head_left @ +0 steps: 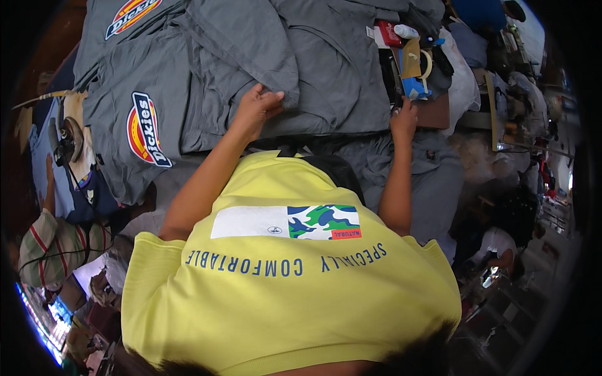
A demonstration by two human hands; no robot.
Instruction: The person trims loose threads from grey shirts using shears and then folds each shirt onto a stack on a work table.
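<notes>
Grey T-shirts [342, 75] lie spread and layered over the work surface in front of me. My left hand [256, 113] is closed at the hem of a grey sleeve or flap, its thumb and fingers pinching the cloth edge. My right hand [404, 120] is at the right-hand edge of the grey cloth, fingers curled together beside a small blue-and-tan box [412, 78]. What those fingers hold, if anything, is too small to tell. A colourful printed badge [147, 130] shows on the grey cloth to the left.
Right of the cloth are a roll of tape [427, 64], a red packet [389, 33], a white tube [406, 31] and a brown board [434, 111]. More grey cloth [407, 175] hangs below the front edge. A person in a striped top [59, 247] is at left, another person [495, 247] at right.
</notes>
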